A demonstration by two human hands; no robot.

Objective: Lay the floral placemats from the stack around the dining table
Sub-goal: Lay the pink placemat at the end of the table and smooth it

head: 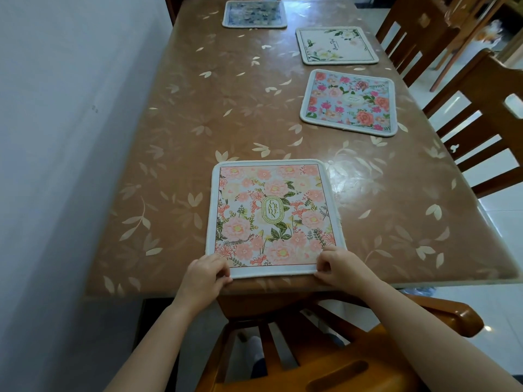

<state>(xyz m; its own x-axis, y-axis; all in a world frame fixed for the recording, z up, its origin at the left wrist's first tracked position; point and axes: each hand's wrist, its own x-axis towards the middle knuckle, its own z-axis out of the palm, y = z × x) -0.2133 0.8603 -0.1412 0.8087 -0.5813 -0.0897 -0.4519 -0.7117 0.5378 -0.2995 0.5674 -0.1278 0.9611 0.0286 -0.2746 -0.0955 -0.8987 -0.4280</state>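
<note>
A pink floral placemat marked "GARDEN" (273, 216) lies flat at the near end of the dining table (198, 114). My left hand (205, 274) pinches its near left corner and my right hand (336, 265) pinches its near right corner. Along the right side lie a blue mat with pink and red flowers (349, 101) and, beyond it, a cream mat with green leaves (335, 45). A dark blue-grey floral mat (254, 13) sits at the far end. No stack of mats is in view.
A wooden chair (325, 357) stands under me at the near table edge. Two more wooden chairs (481, 114) line the right side. A white wall (56, 137) runs along the table's left side. White tiled floor shows at right.
</note>
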